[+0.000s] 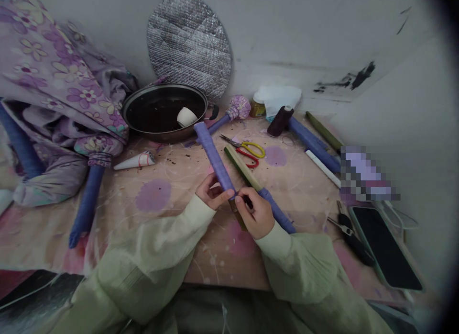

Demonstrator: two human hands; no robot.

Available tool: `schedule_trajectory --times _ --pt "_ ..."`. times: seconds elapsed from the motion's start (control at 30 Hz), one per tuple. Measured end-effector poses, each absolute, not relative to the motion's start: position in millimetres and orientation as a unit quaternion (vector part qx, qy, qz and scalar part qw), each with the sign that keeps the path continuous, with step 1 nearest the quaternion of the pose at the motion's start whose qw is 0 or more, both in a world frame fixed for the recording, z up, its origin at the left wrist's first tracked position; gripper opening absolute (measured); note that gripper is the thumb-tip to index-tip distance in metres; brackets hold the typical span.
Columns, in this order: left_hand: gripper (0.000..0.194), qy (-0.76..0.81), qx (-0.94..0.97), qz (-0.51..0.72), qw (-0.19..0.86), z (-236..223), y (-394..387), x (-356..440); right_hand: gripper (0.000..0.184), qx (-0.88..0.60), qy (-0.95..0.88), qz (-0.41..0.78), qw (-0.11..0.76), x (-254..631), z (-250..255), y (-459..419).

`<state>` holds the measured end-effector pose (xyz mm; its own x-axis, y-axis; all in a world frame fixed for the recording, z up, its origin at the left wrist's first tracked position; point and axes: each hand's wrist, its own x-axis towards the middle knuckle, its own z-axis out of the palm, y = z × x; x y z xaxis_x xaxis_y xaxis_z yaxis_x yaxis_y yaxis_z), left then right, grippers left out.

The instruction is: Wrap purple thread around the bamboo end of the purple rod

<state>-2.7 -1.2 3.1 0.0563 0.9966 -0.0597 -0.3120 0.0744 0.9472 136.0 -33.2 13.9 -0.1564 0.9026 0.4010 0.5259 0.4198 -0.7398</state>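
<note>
In the middle of the head view, a stick wrapped in blue-purple cloth (214, 154) slants up and away over the table. My left hand (211, 190) is closed around it, with the thumb pressing near the lower edge of the cloth. At that same edge, the fingertips of my right hand (256, 212) are pinched against the stick. Below the cloth the stick's bare brownish end shows, partly covered by my right hand. Just right of it lies a second, green-and-tan stick (245, 169), its lower part wrapped in similar blue cloth (278, 212).
Behind are scissors (249, 150), a black pan (165, 92) holding a white cup (186, 117), and a dark thread spool (280, 121). Floral fabric (68, 80) with wrapped handles is at left. A phone (385, 248) and black-handled tool (355, 238) lie right. A wall stands behind.
</note>
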Motion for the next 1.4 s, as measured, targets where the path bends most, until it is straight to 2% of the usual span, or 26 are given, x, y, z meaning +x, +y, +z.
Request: schedule_trajectory --times 0.33,0.67,0.93,1.1,1.4 --pt "0.059 0.423 0.386 0.531 0.625 14.9 1.0 -7.2 0.015 -0.505 -0.661 0.358 0.425 142.2 12.8 -28.3" --pt "0.057 0.419 0.410 0.520 0.621 7.6 1.5 -10.2 0.016 -0.487 -0.669 0.355 0.436 140.7 13.7 -27.5" --pt "0.051 0.407 0.369 0.484 0.681 5.3 5.2 -15.3 0.018 -0.463 -0.643 0.421 0.442 142.1 14.3 -26.9" --pt "0.048 0.345 0.341 0.433 0.759 2.9 12.1 -21.7 0.025 -0.450 -0.626 0.445 0.455 143.2 18.0 -26.9" --pt "0.044 0.300 0.241 0.438 0.813 13.1 4.1 -15.4 0.036 -0.455 -0.542 0.524 0.475 144.7 27.6 -22.1"
